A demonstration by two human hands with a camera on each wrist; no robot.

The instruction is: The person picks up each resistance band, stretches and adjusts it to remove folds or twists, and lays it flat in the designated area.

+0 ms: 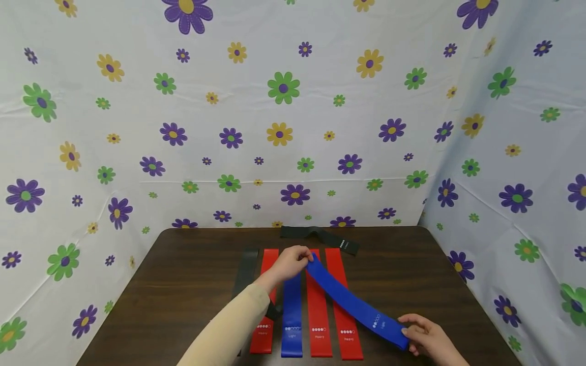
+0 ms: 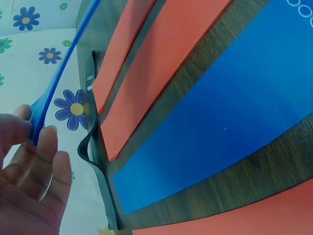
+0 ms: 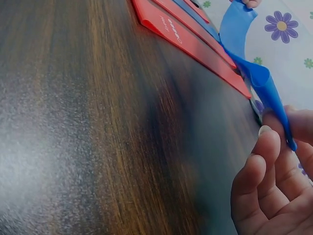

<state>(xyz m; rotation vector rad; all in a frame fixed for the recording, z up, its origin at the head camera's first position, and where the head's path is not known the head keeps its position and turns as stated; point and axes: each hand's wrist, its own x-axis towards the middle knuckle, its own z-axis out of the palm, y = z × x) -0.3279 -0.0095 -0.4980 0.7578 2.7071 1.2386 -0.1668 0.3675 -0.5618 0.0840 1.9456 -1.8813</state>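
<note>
A blue resistance band (image 1: 350, 302) marked Light stretches slantwise between the two hands, raised over the table. The left hand (image 1: 290, 262) pinches its far end between thumb and fingers. At the near right, the right hand (image 1: 426, 338) pinches the other end, by the printed label. From the left wrist, the held band (image 2: 63, 68) appears nearly edge-on. Its folded loop (image 3: 266, 85) shows in the right wrist view. Beneath it, two red bands (image 1: 319, 320) marked Heavy lie flat, partly covered. Left of them lies another blue band (image 1: 292, 315), also marked Light.
Under the left forearm lies a third red band (image 1: 262, 343), with a black band (image 1: 246, 272) on its left. Another black band (image 1: 297, 232) lies wavy along the back edge of the dark wooden table (image 1: 183, 284). Flower-printed cloth (image 1: 320, 112) hangs behind and at the sides.
</note>
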